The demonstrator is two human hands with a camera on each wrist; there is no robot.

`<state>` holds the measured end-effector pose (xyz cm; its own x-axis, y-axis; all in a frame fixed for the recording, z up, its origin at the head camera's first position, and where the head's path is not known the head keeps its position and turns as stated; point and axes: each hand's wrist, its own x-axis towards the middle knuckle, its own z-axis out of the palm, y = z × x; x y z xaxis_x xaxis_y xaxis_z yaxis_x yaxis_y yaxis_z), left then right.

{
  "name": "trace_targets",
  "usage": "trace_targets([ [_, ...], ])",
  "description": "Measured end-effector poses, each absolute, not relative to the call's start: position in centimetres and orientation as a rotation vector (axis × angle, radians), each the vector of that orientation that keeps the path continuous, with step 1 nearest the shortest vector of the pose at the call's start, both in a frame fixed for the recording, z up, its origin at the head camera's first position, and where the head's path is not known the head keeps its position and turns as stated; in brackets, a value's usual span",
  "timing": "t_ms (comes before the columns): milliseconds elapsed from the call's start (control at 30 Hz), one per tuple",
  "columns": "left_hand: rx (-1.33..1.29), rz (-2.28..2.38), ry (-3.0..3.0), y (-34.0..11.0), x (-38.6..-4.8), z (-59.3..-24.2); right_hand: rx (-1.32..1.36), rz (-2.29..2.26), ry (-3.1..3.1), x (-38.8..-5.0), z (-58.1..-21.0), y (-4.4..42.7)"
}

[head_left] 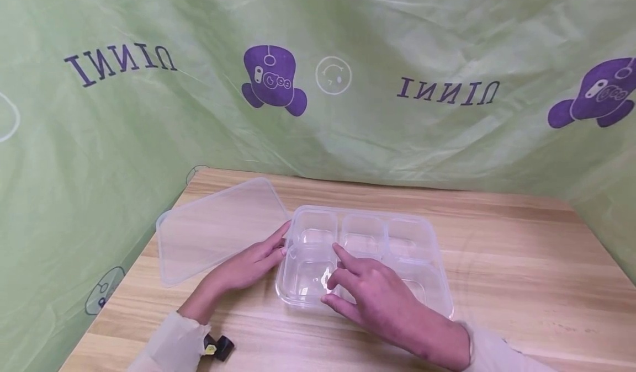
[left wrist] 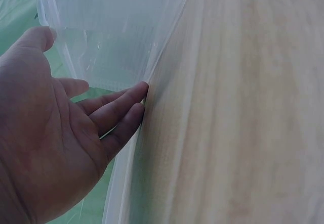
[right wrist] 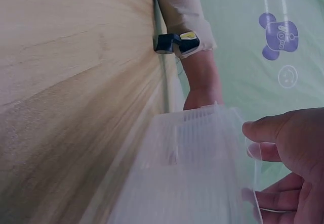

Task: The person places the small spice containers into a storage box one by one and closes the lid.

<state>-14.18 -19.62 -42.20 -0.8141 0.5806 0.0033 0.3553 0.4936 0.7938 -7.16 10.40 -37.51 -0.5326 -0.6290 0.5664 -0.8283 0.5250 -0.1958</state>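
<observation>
A clear plastic food container with several compartments sits on the table, its open top facing up. My left hand rests against its left side, thumb apart and fingers loosely extended. In the left wrist view, that hand's fingertips are at the container's lower edge by the tabletop. Over the container's middle is my right hand, its index finger stretched towards a divider and its thumb spread. From the right wrist view, those fingers appear by the container's rim, loosely spread; whether they touch it is unclear.
A translucent flat lid lies on the table left of the container, its right corner close beside it. The wood-grain table backs onto a green curtain with purple prints. A small black device sits at the left wrist.
</observation>
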Motion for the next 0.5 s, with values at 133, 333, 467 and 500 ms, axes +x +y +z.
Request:
trace_targets([
  [133, 0.774, 1.224, 2.474, -19.62, -14.09, -42.02, 1.195, 0.605, -2.344, -7.14, -37.76, 10.41],
  [333, 0.781, 1.234, 2.469, -19.55, -14.14, -41.86, 1.169, 0.544, -2.354, -7.12, -38.00, 10.41],
  [467, 0.787, 1.239, 2.466, -19.47, -14.17, -41.99, 1.152, 0.505, -2.400, -7.05, -37.88, 10.45],
  [500, 0.788, 1.240, 2.467, -19.46, -14.16, -42.02, 1.148, 0.497, -2.413, -7.05, -37.83, 10.47],
])
